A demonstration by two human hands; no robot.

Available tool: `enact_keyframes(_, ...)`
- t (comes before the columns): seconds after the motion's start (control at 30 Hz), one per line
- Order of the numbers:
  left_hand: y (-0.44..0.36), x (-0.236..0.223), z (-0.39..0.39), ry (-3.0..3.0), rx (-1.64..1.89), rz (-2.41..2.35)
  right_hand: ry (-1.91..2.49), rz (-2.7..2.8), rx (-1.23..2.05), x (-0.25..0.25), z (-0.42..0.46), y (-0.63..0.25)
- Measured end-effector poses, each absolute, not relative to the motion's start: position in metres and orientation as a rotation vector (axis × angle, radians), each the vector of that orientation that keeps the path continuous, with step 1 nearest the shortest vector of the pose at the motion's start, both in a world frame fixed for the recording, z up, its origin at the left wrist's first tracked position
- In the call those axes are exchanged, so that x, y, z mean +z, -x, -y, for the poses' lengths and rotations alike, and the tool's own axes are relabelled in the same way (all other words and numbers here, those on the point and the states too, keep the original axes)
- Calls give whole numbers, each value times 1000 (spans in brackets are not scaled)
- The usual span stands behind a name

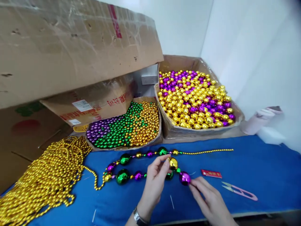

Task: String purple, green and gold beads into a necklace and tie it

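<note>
On the blue cloth [113, 201] lies a string of shiny green, purple and gold beads [122, 176], bent in a loop. My left hand [155, 179] pinches a large gold bead [173, 163] between thumb and fingertips, slightly above the cloth. A small green bead [178, 170] sits between it and a large purple bead [184, 178]. With thumb and forefinger closed, my right hand [209, 199] grips the right side of that purple bead. Behind my left hand, another green bead [169, 175] is partly hidden. A thin gold bead strand [209, 151] runs off the string's far end.
Pink-handled thread snips [242, 191] and a red packet [211, 173] lie to the right. Heaped gold bead strands [47, 179] cover the left. Behind stand a box of small beads [124, 125], a carton of large beads [195, 100] and a pinkish bottle [257, 121]. A cardboard flap [77, 47] overhangs.
</note>
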State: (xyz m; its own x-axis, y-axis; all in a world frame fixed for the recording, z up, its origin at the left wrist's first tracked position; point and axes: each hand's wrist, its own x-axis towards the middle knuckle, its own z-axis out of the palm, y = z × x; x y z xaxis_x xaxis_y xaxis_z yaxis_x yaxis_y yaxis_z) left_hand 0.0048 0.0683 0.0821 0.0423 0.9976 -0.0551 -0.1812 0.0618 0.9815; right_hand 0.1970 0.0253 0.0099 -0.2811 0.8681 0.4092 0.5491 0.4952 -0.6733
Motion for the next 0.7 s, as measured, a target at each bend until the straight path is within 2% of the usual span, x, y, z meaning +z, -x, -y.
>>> enact_keyframes(0.53,3,97,-79,-1200,1137,-1051,1230,1861,723,28,-31,-190)
enact_keyframes(0.7,3,95,-80,-1214,1136,-1034,1284,1801,963,25,-32,-189)
